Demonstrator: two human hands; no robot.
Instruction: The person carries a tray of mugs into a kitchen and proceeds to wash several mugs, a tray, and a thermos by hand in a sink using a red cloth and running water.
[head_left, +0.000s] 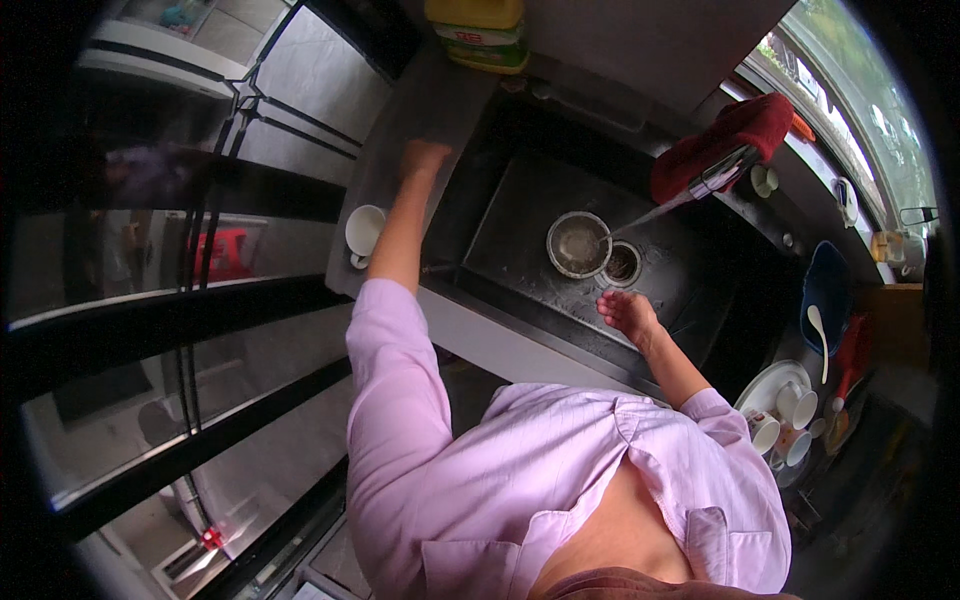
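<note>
My left hand (426, 156) rests on the dark sink ledge at the left, its fingers partly hidden; whether it holds anything cannot be told. A white mug (365, 231) stands beside that forearm. Over the near part of the dark sink basin (517, 217), my right hand (628, 313) hovers with nothing in it, fingers loosely curled and a little apart. Just beyond it, a round metal bowl (579, 244) holding water sits partly against the drain strainer (622, 264). Water runs into the bowl from the chrome faucet (724, 176), which has a dark red cloth (739, 139) draped over it.
A yellow jug (480, 34) stands at the back left. Right of the sink are a white plate (772, 382), several cups (795, 405), a blue dish (823, 277) with a white spoon (819, 330), and a red-handled utensil (853, 360). A window (862, 97) lies at the upper right.
</note>
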